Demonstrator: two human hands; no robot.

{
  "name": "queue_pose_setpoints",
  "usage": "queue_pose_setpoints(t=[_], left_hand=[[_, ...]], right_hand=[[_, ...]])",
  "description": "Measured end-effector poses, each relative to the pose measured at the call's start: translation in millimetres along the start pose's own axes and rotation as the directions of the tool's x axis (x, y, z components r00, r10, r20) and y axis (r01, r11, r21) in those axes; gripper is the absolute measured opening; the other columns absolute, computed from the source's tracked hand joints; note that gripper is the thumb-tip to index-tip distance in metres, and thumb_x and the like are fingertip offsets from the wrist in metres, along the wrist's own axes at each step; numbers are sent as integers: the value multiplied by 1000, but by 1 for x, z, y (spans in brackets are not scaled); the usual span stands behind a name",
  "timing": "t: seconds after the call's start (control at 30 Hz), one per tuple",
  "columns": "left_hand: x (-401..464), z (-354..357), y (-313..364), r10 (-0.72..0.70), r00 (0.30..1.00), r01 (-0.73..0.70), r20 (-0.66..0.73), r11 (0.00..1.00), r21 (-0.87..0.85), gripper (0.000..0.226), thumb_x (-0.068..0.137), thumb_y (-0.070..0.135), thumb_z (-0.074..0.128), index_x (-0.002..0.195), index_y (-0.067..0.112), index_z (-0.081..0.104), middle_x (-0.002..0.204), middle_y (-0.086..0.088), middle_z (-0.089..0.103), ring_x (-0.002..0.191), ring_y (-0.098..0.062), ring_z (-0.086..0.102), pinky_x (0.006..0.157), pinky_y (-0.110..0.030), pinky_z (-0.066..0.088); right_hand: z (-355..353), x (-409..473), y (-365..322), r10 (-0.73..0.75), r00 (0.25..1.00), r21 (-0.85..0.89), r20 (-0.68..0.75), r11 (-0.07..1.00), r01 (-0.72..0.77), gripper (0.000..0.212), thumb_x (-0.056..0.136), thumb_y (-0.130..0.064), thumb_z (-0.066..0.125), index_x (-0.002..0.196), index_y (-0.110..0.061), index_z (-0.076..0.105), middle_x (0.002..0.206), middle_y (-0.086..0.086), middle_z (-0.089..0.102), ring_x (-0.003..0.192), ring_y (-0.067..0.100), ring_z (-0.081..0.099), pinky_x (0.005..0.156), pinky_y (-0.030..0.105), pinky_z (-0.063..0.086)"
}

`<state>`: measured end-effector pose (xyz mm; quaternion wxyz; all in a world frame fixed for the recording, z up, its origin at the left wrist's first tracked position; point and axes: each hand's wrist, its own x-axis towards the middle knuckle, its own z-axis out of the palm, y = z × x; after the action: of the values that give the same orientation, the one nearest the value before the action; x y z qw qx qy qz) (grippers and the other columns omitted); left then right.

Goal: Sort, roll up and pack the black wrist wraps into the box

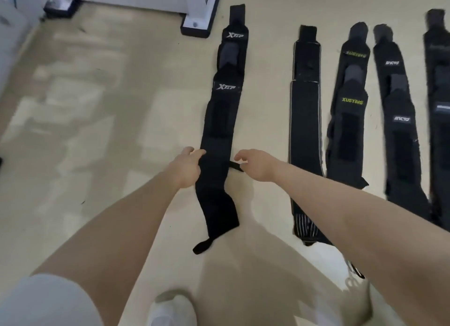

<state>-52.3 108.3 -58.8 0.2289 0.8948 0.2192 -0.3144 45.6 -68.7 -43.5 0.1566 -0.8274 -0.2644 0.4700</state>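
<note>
Several black wrist wraps lie flat in rows on the beige floor. The leftmost pair, marked XTEP [220, 121], overlaps end to end, with a thumb loop [202, 246] at its near end. My left hand [186, 167] pinches the left edge of this wrap. My right hand [255, 163] sits at the right edge, fingers curled around a small black loop [235, 166] that sticks out sideways. To the right lie a grey-edged wrap [304, 131], a XUEYING pair [348, 121] and two more pairs [401, 131]. No box is in view.
A white frame with black feet [198, 21] stands at the top, just left of the XTEP wrap's far end. My bare leg and white shoe [171, 308] are at the bottom. Open floor [85, 118] stretches to the left.
</note>
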Motion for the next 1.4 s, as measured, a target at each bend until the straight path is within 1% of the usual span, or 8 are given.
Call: queue_pose_setpoints(t=[0.23, 0.5, 0.8, 0.93, 1.03, 1.13, 1.3, 1.4], left_hand=[[20, 37, -22, 98, 993, -103, -63, 991, -90, 50, 100, 24, 36, 147, 36, 25, 158, -5, 4, 141, -28, 16, 113, -34, 22], [44, 34, -7, 74, 970, -144, -234, 944, -298, 28, 96, 11, 42, 118, 14, 58, 153, -7, 20, 131, -26, 33, 106, -31, 31], [69, 13, 8, -263, 965, 142, 8, 494, -858, 37, 87, 15, 62, 120, 5, 49, 108, -5, 55, 101, -23, 56, 83, -33, 47], [57, 0, 6, -30, 996, -43, -88, 690, -722, 49, 85, 6, 53, 132, 14, 44, 112, -3, 58, 100, -23, 56, 84, -32, 47], [49, -15, 6, 87, 966, -211, -244, 811, -547, 64, 84, 6, 51, 144, 24, 35, 119, -5, 59, 106, -26, 57, 88, -33, 47], [44, -19, 17, 154, 947, -230, -280, 937, -263, 57, 88, 11, 49, 142, 25, 36, 105, -10, 52, 93, -29, 57, 72, -31, 42], [38, 1, 48, 350, 932, -310, 91, 903, -296, 61, 91, 20, 55, 146, 11, 30, 124, -9, 53, 114, -25, 52, 89, -28, 42], [30, 23, 52, 440, 891, -390, 110, 868, -308, 36, 96, 19, 46, 132, 18, 47, 139, -6, 47, 132, -28, 36, 109, -34, 30]], right_hand=[[77, 29, -14, 85, 986, -105, -144, 989, -101, 52, 101, -30, 37, 150, -25, 21, 158, 7, 5, 141, 30, 15, 111, 40, 28], [71, 38, -32, 218, 956, -72, -199, 969, -236, 55, 93, -22, 55, 141, -19, 29, 133, 13, 31, 114, 29, 42, 93, 37, 45], [59, 47, -56, 153, 984, -272, -93, 947, -173, 31, 98, -18, 42, 122, -1, 52, 160, 5, 1, 134, 22, 36, 99, 34, 40], [42, 44, -65, 235, 971, 393, -43, 897, -200, 54, 90, 5, 38, 143, -8, 34, 147, 10, 36, 125, 23, 43, 101, 29, 39], [21, 47, -85, 280, 958, 899, -55, 431, -75, 43, 99, -23, 42, 140, -19, 30, 120, 7, 53, 100, 20, 54, 92, 31, 46], [6, 53, -87, 289, 957, 940, -14, 330, -87, 46, 95, -52, 42, 125, -17, 49, 118, 5, 59, 93, 20, 59, 79, 33, 54], [0, 37, -41, 518, 854, 945, 43, 258, -203, 23, 100, -20, 44, 115, -7, 55, 101, 14, 61, 92, 27, 61, 78, 37, 55], [-3, 28, 2, 673, 728, 744, -132, 553, -376, 29, 97, -14, 47, 122, -1, 53, 108, 17, 60, 77, 21, 57, 64, 30, 52]])
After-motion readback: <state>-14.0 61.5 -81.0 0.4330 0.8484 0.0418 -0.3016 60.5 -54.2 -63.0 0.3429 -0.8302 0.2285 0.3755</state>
